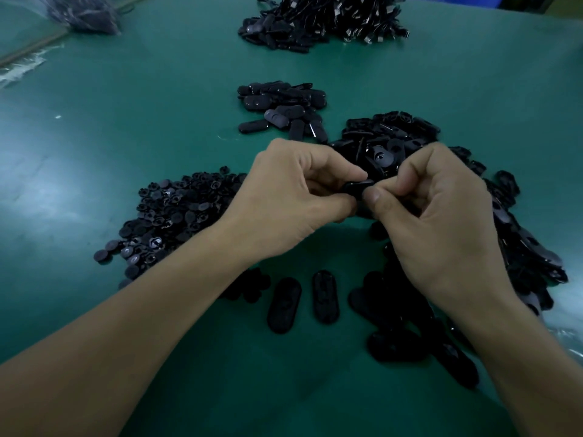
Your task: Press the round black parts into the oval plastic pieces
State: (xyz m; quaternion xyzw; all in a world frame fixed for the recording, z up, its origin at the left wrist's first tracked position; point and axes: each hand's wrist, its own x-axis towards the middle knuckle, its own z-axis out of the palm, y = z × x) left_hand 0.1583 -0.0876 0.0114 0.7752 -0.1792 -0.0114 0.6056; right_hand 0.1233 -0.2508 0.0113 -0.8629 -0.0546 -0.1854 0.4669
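Pinching from both sides, your left hand (293,200) and right hand (441,216) meet above the green table (157,121), and both are closed on one small black oval piece (359,186) held between them. Your left thumb and forefinger grip its left end; your right thumb (377,197) presses against its right end, with the right fingers curled over the top. Whether a round part already sits inside that piece is hidden by your fingertips.

Just under your left wrist and spreading out to the left lies the heap of round black parts (170,216), some of them trailing off toward the table's near side. Behind your hands and running down under your right hand and forearm sits the pile of oval plastic pieces (391,137), touching nothing of the round heap. Below your hands, between your two forearms, two oval pieces (284,305) lie flat side by side on the mat, and a few more dark ones rest close to your right forearm.

Farther out, beyond the big pile, a smaller cluster of oval pieces (280,105) sits apart. At the far edge of the table is a large heap of black corded items (331,20), and off to the far left a clear plastic bag (82,14) with dark contents.
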